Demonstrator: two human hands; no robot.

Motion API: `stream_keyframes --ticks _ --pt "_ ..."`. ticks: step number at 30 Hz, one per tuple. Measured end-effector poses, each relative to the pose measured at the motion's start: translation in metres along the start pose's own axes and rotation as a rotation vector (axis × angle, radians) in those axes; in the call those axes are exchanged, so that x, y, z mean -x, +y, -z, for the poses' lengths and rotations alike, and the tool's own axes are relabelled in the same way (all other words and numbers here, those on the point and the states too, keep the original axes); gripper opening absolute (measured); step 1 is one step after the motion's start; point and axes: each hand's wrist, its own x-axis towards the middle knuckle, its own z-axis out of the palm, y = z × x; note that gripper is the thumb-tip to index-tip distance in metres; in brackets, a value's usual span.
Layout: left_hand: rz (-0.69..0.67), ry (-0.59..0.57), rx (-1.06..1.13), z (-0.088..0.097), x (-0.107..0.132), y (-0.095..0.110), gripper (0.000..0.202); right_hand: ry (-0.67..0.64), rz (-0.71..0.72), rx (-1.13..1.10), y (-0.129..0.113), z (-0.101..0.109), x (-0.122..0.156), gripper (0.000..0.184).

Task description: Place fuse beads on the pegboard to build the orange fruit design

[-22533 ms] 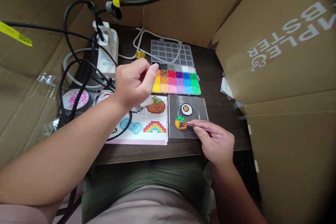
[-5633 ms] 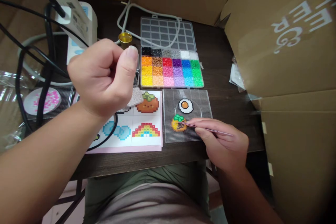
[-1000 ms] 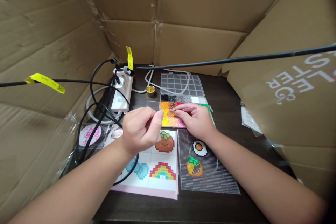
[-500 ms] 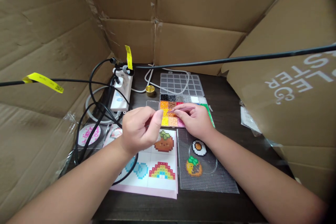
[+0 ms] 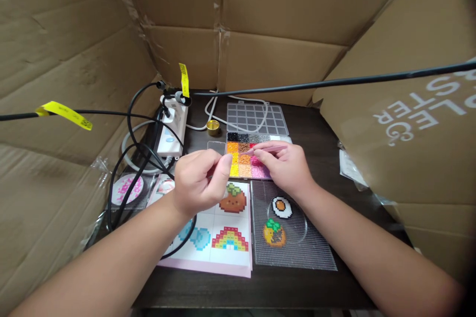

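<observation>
My right hand [image 5: 288, 171] pinches pink tweezers [image 5: 269, 148], their tips pointing left over the orange and brown compartments of the bead box [image 5: 245, 170]. My left hand [image 5: 203, 178] is closed with the thumb on top, in front of the box's left edge; whatever it may hold is hidden. Below my right hand lies a clear pegboard [image 5: 297, 256] with a fried-egg bead figure [image 5: 282, 207] and a partly filled orange bead figure with green leaves [image 5: 274, 233]. A pattern sheet [image 5: 197, 260] with pixel pictures lies partly under my left hand.
The box's clear divided lid [image 5: 256, 118] lies open behind it, near a small gold tin [image 5: 212, 127]. A white power strip [image 5: 173, 129] and black cables [image 5: 128, 190] crowd the left. Beside them is a white dish with pink beads [image 5: 127, 189]. Cardboard walls [image 5: 282, 5] surround the table.
My right hand has moved slightly right with the tweezers, whose tips also shifted right over the bead box. My left hand stays nearly where it was, still closed.
</observation>
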Motion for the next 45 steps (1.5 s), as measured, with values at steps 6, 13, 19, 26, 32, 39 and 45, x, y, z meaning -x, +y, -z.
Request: stream_keyframes --ticks 6,13,19,26,32,39,45 --pt "-0.007 -0.007 -0.014 0.001 0.0 0.001 0.03 0.089 0.103 -0.075 -0.032 0.022 0.008 0.008" --pt "-0.017 0.057 0.008 -0.002 0.002 0.0 0.029 0.272 0.201 -0.086 -0.053 0.052 0.06 0.004" --pt "-0.063 0.092 0.071 -0.005 0.004 -0.009 0.03 0.346 0.008 -0.147 -0.014 0.058 0.136 0.004" --pt "-0.074 0.093 0.115 -0.009 0.004 -0.02 0.032 0.278 -0.006 0.064 0.004 0.047 0.171 0.008" --pt "-0.076 0.104 0.113 -0.009 0.006 -0.02 0.031 0.184 0.017 0.154 -0.002 0.04 0.16 0.013" --pt "-0.187 0.098 0.09 -0.01 0.005 -0.023 0.029 0.183 -0.039 0.171 0.006 0.037 0.161 0.014" --pt "-0.162 0.1 0.076 -0.01 0.007 -0.024 0.029 0.179 -0.026 0.178 0.008 0.039 0.162 0.013"
